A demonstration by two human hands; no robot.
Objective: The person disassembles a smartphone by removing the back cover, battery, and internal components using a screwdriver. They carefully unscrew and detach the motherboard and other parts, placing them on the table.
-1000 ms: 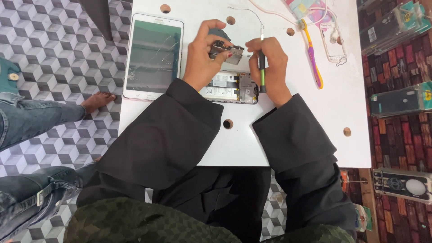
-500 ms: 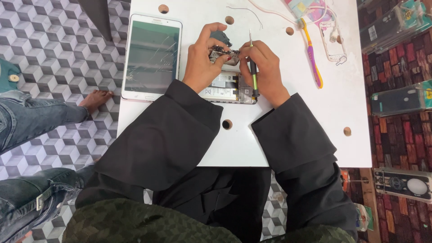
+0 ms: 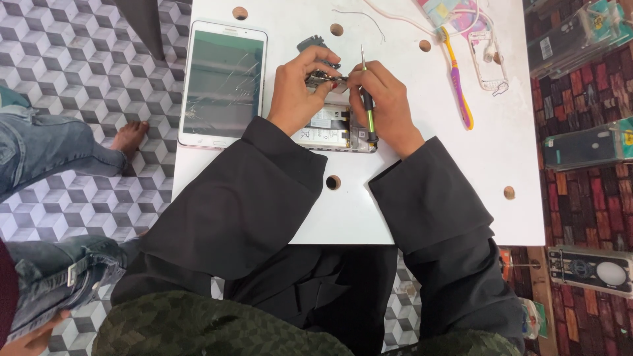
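My left hand (image 3: 297,89) pinches a small, light, fragile circuit part (image 3: 323,78) by its edges near the table's far edge, while my right hand (image 3: 386,99) grips a slim screwdriver (image 3: 367,99).

Bright, even light falls from above, and the white counter (image 3: 409,198) reads almost blown out, with little texture left on its surface. Shadows are soft and short: a faint one sits under the left hand (image 3: 297,92) and the right hand (image 3: 386,99). The cracked screen of the tablet (image 3: 223,82) shows a dull greenish sheen and thin glinting lines. The black sleeves (image 3: 264,191) lose most fold detail in their darkness. Focus is fairly sharp in the middle; small parts between the fingers are too fine to resolve, and the edges bow slightly
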